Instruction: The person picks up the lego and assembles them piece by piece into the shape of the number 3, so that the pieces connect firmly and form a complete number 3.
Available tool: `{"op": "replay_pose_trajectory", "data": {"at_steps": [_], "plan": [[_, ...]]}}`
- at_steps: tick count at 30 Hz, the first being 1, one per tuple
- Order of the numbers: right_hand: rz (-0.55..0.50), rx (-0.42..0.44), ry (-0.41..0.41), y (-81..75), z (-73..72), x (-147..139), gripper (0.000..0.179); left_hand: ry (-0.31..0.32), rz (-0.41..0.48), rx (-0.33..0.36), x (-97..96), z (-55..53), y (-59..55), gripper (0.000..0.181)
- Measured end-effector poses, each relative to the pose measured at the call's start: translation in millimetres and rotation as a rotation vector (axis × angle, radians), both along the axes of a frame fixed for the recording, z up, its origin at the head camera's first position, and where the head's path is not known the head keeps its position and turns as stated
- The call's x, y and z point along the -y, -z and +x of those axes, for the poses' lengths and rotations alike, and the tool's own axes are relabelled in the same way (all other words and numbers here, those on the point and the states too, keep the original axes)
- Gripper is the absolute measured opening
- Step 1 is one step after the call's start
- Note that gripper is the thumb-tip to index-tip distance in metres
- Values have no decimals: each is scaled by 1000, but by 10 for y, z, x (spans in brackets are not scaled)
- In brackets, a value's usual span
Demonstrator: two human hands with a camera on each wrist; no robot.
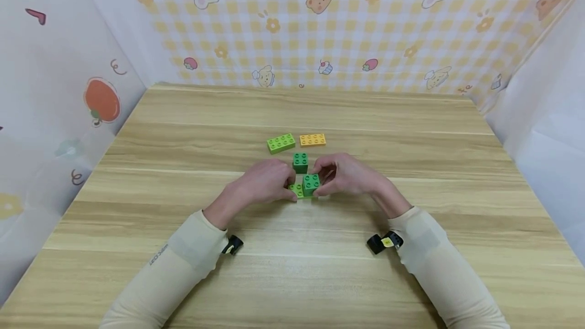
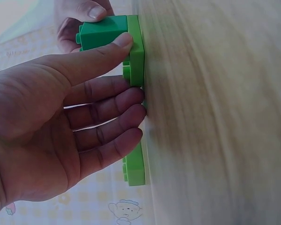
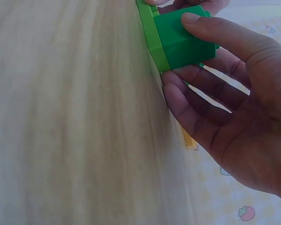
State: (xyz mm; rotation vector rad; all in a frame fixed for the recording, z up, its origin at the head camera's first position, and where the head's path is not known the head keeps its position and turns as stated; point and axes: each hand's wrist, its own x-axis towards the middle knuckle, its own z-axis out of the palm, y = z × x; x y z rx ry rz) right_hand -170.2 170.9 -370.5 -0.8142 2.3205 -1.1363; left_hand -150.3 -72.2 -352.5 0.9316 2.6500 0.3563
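My left hand (image 1: 267, 181) pinches the left end of a light green building brick (image 1: 299, 190) that lies on the table. On that brick's right end sits a square dark green brick (image 1: 312, 185), studs up. My right hand (image 1: 351, 175) holds the dark green brick between thumb and fingers. Seen from the right wrist, the thumb presses the side of the dark green brick (image 3: 185, 40), which is flush with the end of the light green one (image 3: 152, 37). The left wrist view shows my left thumb over the light green brick (image 2: 137, 68).
Just behind my hands stands a second square dark green brick (image 1: 300, 163). Farther back lie another long light green brick (image 1: 281, 143) and a yellow-orange brick (image 1: 313, 140) side by side. The wooden table (image 1: 292, 278) meets a patterned cloth wall (image 1: 347, 39) at the back.
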Motion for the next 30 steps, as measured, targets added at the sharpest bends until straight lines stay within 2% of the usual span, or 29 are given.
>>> {"op": "replay_pose_trajectory", "data": {"at_steps": [14, 19, 23, 26, 30], "plan": [[-24, 17, 10, 21, 30, -27, 26, -2, 12, 17, -9, -4, 6, 26], [-21, 16, 9, 20, 20, -6, 27, -16, 33, 67, 53, -12, -33, 23], [-26, 27, 1, 29, 13, 2, 28, -54, 52, 97, 142, -40, -97, 27], [-27, 36, 3, 34, 13, -4, 29, -93, 64, 68, 200, -78, -180, 30], [-22, 47, 18, 35, 24, -14, 30, -168, 82, -6, 256, -140, -280, 35]]}}
